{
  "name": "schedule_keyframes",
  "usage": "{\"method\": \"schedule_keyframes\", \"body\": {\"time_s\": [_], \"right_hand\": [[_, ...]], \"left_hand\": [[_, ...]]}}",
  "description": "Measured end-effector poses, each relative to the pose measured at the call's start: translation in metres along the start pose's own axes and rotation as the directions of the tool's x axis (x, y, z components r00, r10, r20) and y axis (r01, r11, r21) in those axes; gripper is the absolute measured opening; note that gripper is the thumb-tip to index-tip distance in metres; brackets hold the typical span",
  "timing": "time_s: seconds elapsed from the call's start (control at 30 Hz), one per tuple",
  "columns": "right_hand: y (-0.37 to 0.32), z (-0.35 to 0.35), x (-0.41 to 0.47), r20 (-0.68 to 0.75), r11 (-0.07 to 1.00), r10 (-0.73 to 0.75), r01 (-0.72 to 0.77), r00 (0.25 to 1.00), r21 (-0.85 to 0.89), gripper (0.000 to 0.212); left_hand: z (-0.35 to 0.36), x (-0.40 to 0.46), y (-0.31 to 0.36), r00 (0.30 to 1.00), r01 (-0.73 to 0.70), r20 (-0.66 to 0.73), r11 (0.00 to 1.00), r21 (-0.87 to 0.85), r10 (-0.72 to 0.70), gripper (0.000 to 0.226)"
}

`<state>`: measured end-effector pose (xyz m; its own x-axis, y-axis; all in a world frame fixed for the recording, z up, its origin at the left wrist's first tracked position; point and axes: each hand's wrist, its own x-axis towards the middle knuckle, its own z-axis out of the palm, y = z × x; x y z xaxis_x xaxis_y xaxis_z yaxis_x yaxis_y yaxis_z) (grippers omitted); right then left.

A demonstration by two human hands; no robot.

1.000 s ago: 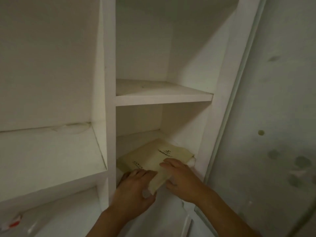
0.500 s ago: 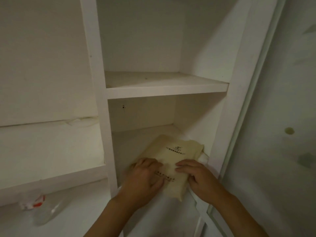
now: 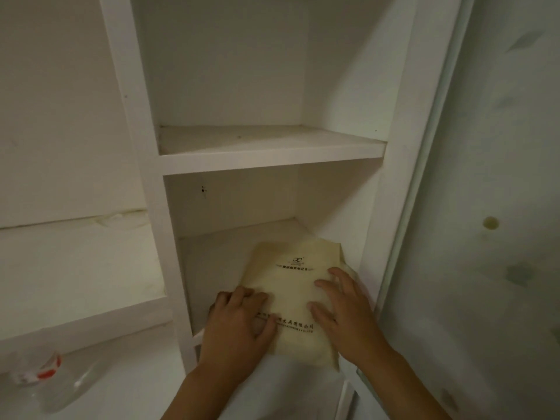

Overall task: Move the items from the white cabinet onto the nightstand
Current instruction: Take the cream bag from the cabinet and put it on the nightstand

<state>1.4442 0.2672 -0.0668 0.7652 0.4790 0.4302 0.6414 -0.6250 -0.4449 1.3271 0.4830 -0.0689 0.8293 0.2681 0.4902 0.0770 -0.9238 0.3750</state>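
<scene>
Both hands are lying on a flat yellow book (image 3: 291,286) that is sitting on the lower shelf (image 3: 218,262) of the white cabinet (image 3: 145,165), over toward the right side wall. The left hand (image 3: 239,325) is pressing down on the near left part of the cover, with its fingers bent over the top and its thumb lying across the black print. I cannot tell if any finger is tucking under the edge. The right hand (image 3: 342,310) is resting on the near right part with its fingers spread out flat, so it is touching the book and not grabbing it. The near corner of the book is poking out past the front of the shelf. The step looks like getting the book out of the cabinet. A good way is probably sliding it a little more toward the front, until more of it is hanging over the edge. Then the thumbs can be going on top and the fingers going underneath, one hand on each side. The book looks thin and floppy, so holding both sides should be stopping it from bending or slipping. It is sitting close to the right wall, so pulling it straight out should be keeping it from bumping. An empty plastic bottle (image 3: 45,380) is lying on a lower shelf to the left, maybe next to go. The nightstand is not showing here
</scene>
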Motion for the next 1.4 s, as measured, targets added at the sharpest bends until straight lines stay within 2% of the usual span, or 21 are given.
{"method": "schedule_keyframes", "body": {"time_s": [0.07,0.17,0.23,0.3,0.4,0.47,0.73,0.87,1.0,1.2,1.4], "right_hand": [[0.002,0.003,-0.008,-0.003,1.0,0.017,-0.017,1.0,-0.015,0.057],[0.001,0.005,-0.019,-0.022,0.995,0.056,-0.054,0.998,0.088,0.056],[0.002,0.005,-0.023,0.017,0.98,0.099,-0.1,0.995,0.172,0.059],[0.002,0.006,-0.023,0.074,0.964,0.111,-0.125,0.991,0.235,0.059],[0.004,0.007,-0.016,0.13,0.94,0.115,-0.151,0.985,0.307,0.055],[0.004,0.006,-0.012,0.142,0.931,0.132,-0.172,0.981,0.323,0.054],[-0.006,0.022,-0.024,0.133,0.806,0.199,-0.239,0.971,0.542,0.06],[-0.003,0.023,-0.037,0.114,0.787,0.216,-0.242,0.97,0.568,0.066],[0.0,0.021,-0.037,0.112,0.79,0.205,-0.232,0.972,0.568,0.074],[0.014,0.019,-0.035,0.099,0.789,0.187,-0.21,0.977,0.577,0.071],[0.024,0.026,-0.065,0.134,0.721,0.171,-0.216,0.976,0.658,0.069]], "left_hand": [[-0.001,-0.006,0.001,1.0,-0.009,-0.03,1.0,-0.009,0.008,0.047],[-0.006,-0.003,-0.002,0.999,0.024,-0.039,0.998,-0.064,-0.027,0.052],[-0.007,0.003,-0.004,0.997,0.072,-0.027,0.994,-0.087,-0.074,0.061],[-0.005,0.006,-0.003,0.995,0.103,-0.013,0.994,-0.038,-0.103,0.065],[0.002,0.005,0.0,0.997,0.077,-0.018,0.992,0.095,-0.076,0.063],[0.005,0.005,0.002,0.997,0.071,-0.013,0.991,0.114,-0.07,0.064],[-0.002,-0.001,0.001,0.998,0.046,-0.051,0.999,-0.003,-0.046,0.061],[-0.007,-0.005,-0.002,0.999,0.023,-0.036,0.994,-0.108,-0.027,0.067],[-0.004,-0.008,0.002,0.999,0.002,-0.036,0.997,-0.075,-0.005,0.066],[0.006,-0.025,0.019,0.995,0.004,-0.094,0.993,-0.118,-0.015,0.058],[0.011,-0.047,0.03,0.996,0.041,-0.078,0.991,-0.126,-0.051,0.051]]}}
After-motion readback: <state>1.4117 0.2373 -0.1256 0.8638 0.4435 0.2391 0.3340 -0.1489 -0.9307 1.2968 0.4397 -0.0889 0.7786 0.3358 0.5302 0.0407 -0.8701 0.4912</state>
